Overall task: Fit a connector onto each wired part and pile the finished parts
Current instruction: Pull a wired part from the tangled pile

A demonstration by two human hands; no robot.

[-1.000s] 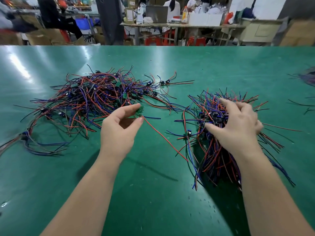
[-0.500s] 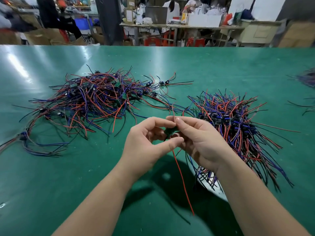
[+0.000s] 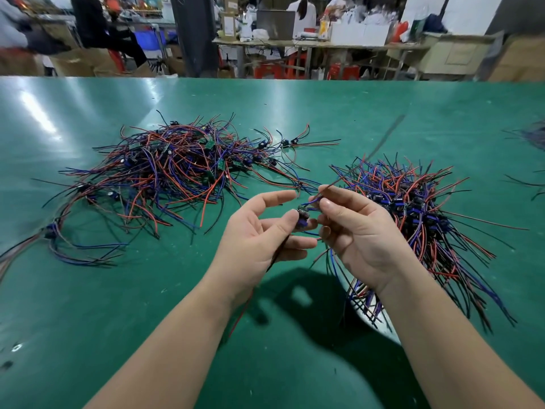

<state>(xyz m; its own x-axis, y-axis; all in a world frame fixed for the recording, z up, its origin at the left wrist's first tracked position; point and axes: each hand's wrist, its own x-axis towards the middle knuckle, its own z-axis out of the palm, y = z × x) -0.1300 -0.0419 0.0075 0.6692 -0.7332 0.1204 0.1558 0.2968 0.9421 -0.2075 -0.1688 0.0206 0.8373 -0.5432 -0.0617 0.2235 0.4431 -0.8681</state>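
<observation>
My left hand [image 3: 259, 234] holds a small wired part [image 3: 303, 219] between thumb and fingers above the green table; its black and red wires hang down under the palm. My right hand [image 3: 356, 231] pinches the part's blue and red wires [image 3: 316, 197] just right of it, index finger and thumb closed on them. A loose tangle of red, blue and black wired parts [image 3: 177, 169] lies at the back left. A denser pile of wired parts [image 3: 413, 208] lies to the right, partly behind my right hand.
The green table [image 3: 147, 305] stretches wide in front and to the left. More wires [image 3: 533, 137] lie at the far right edge. A pale round object [image 3: 386, 323] shows under the right pile. Beyond the table's far edge are benches, boxes and people.
My hands have spread slightly apart and risen. The left hand turned palm-up with the part at its fingertips; the right hand now pinches the blue and red wires.
</observation>
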